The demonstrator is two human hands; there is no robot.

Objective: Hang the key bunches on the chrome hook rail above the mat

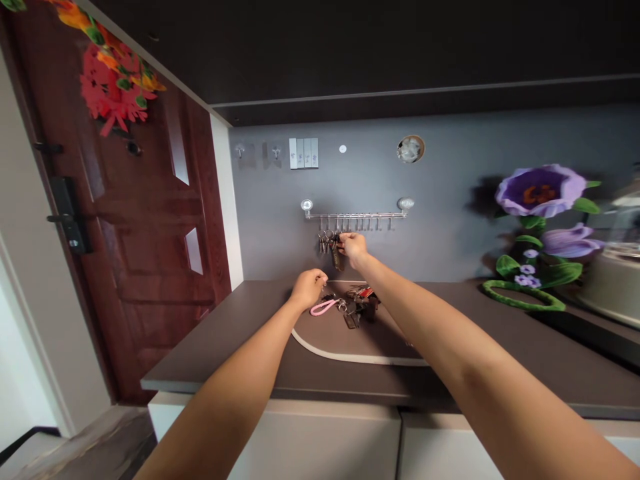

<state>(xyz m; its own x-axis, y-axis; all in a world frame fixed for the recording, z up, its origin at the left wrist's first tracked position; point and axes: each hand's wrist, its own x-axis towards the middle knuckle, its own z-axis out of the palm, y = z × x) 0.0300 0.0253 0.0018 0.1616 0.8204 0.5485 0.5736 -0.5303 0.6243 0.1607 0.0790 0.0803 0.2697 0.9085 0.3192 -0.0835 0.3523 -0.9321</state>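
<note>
Keys [339,259]: pinched in your right hand [355,247], arm outstretched, just below the rack [370,215]; your left hand [308,289] curled above the surface [235,327], its grip unclear.

1. Dark red-brown panelled door [165,193], left, with a black rectangular lock [75,223].
2. Red cut-out decoration [107,93] on the door, orange flowers with green leaves [75,17] beside it.
3. Flat grey wall [450,153], far, bearing two small clear hooks [240,152] at left.
4. White rectangular four-strip plate [304,153], marked in small writing, right of the hooks.
5. Small white disc [343,149]; farther right, a round opening filled with crumpled white material [411,149].
6. Large purple soft-textured flower [541,190], orange-centred, above a green ring-shaped base [523,297], right.
7. Pale cupboard fronts [320,440], near, below.
</note>
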